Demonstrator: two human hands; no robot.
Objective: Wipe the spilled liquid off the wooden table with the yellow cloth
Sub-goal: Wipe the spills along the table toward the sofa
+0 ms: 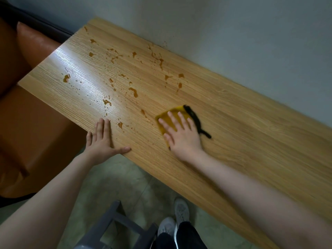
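Observation:
A long wooden table (242, 133) runs along the wall. Brown liquid (133, 91) lies on its left half in several puddles and many small drops. The yellow cloth (175, 112) with a black edge lies flat on the table, just right of the nearest drops. My right hand (181, 133) presses on the cloth with straight, spread fingers and covers most of it. My left hand (102, 139) rests flat on the table's near edge, thumb along the edge, close to a small puddle.
An orange-brown leather sofa (27, 123) stands against the table's left end. A grey wall (233, 33) borders the far side. Below the near edge are a grey stool frame (111, 223), the tiled floor and my feet in grey shoes (181, 211).

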